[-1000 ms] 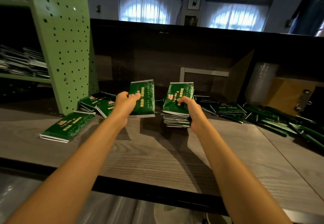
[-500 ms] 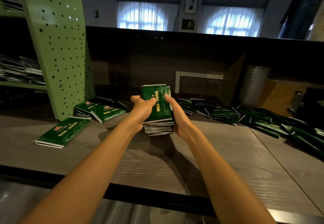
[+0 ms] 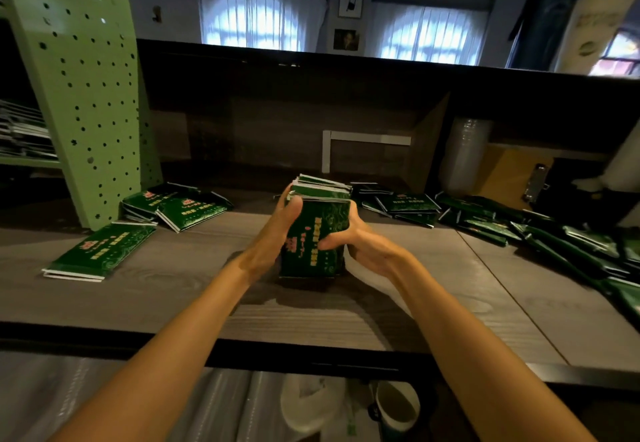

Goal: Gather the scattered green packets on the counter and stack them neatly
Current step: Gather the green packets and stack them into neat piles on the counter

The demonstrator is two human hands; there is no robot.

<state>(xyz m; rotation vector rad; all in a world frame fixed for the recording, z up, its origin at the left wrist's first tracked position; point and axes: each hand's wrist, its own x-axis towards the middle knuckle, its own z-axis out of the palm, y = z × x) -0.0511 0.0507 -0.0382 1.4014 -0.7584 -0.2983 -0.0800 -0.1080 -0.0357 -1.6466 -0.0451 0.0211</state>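
**Two hands hold one stack of green packets (image 3: 313, 234) upright**

Both forearms reach forward from the lower corners of the view and meet over the middle of the tabletop (image 3: 173, 289). The left hand (image 3: 277, 227) takes the left side of the stack. Its thumb lies along the front face near the top corner, and its other fingers go round behind, mostly hidden. The right hand (image 3: 360, 244) takes the right side, with its thumb bent across the front face at middle height and its fingers curled round the back. The grip of each hand is therefore closed on the stack.

The stack stands on its short edge with the printed face toward the camera, and its lower edge seems to rest on the tabletop. The top edges of the packets are not level; several stick out toward the back.

More green packets lie flat around it:
- A pair of packets (image 3: 100, 251) lies far to the left.
- A small pile of packets (image 3: 183, 206) lies at the foot of the green perforated panel (image 3: 83, 88).
- Some loose packets (image 3: 408, 204) lie just behind and to the right of the hands.
- A long untidy row of packets (image 3: 554, 237) runs along the right side.

A clipboard (image 3: 512, 178) leans at the back right, beside a column of clear plastic cups (image 3: 467, 157).
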